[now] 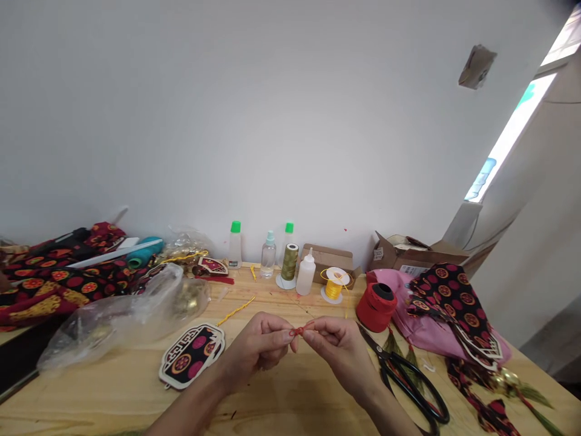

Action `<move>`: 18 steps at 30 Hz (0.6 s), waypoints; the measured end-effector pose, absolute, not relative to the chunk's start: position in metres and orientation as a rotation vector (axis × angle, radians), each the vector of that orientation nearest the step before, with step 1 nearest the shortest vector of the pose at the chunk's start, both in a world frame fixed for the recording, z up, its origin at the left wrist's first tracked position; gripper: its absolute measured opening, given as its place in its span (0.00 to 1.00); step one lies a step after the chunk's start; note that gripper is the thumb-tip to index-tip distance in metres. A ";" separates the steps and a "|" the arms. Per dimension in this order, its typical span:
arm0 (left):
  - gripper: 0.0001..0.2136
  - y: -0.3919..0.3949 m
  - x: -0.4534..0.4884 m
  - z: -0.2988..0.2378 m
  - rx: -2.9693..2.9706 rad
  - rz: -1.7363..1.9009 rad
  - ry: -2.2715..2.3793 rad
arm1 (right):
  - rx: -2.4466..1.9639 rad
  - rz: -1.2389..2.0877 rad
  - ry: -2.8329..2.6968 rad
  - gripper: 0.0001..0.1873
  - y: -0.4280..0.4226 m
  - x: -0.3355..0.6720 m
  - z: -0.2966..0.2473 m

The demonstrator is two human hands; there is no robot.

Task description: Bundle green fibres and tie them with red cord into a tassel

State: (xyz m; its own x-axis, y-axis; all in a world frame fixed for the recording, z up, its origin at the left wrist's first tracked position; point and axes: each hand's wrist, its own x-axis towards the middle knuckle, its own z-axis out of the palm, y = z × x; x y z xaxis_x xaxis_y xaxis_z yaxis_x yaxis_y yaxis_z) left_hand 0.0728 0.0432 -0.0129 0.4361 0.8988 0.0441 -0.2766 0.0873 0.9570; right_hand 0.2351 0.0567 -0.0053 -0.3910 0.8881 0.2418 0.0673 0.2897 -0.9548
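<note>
Above the wooden table (290, 399), my left hand (258, 348) and my right hand (342, 348) meet fingertip to fingertip. Both pinch a short piece of red cord (299, 330) that runs between them, with a small knot or loop at its middle. A red cord spool (376, 306) stands just right of my right hand. Black scissors (408, 378) lie beside my right wrist. A flat patterned fabric piece with a white border (193, 354) lies left of my left hand.
Along the wall stand green-capped bottles (235, 245), a clear spray bottle (268, 254), an olive thread cone (289, 263), a white squeeze bottle (305, 274) and a yellow cord spool (334, 284). Clear plastic bags (131, 315) and patterned cloth (54, 278) lie left; pink cloth (422, 330) and cardboard boxes (408, 251) right.
</note>
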 end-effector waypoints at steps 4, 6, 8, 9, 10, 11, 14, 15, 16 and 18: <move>0.11 0.045 0.072 -0.013 1.118 1.028 0.708 | -0.795 0.688 -2.019 0.11 0.052 0.237 -0.002; 0.11 0.046 0.072 -0.012 1.142 1.012 0.768 | -0.752 0.398 -2.148 0.11 0.050 0.240 -0.002; 0.11 0.049 0.071 -0.013 1.172 0.981 0.817 | -0.731 0.192 -2.244 0.11 0.049 0.243 -0.002; 0.11 0.049 0.070 -0.014 1.180 0.963 0.830 | -0.735 0.117 -2.278 0.11 0.050 0.245 -0.003; 0.11 0.050 0.070 -0.014 1.183 0.947 0.836 | -0.746 0.060 -2.304 0.12 0.050 0.247 -0.003; 0.10 0.050 0.070 -0.015 1.186 0.930 0.840 | -0.753 0.021 -2.323 0.12 0.051 0.249 -0.003; 0.10 0.049 0.071 -0.015 1.217 0.846 0.845 | -0.743 0.012 -2.338 0.12 0.055 0.253 -0.002; 0.10 0.049 0.072 -0.014 1.230 0.814 0.840 | -0.738 0.041 -2.325 0.12 0.057 0.253 -0.001; 0.10 0.048 0.072 -0.014 1.240 0.786 0.830 | -0.738 0.082 -2.305 0.12 0.058 0.253 0.000; 0.10 0.046 0.073 -0.014 1.244 0.756 0.808 | -0.741 0.177 -2.255 0.11 0.060 0.253 0.001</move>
State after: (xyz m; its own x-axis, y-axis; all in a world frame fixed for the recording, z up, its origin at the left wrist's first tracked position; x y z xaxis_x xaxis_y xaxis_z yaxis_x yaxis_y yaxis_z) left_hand 0.0727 0.0464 -0.0136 0.5163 0.8490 -0.1121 -0.0555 0.1638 0.9849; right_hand 0.2528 0.0597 0.0010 -0.5569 0.5600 0.6134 0.4573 0.8232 -0.3364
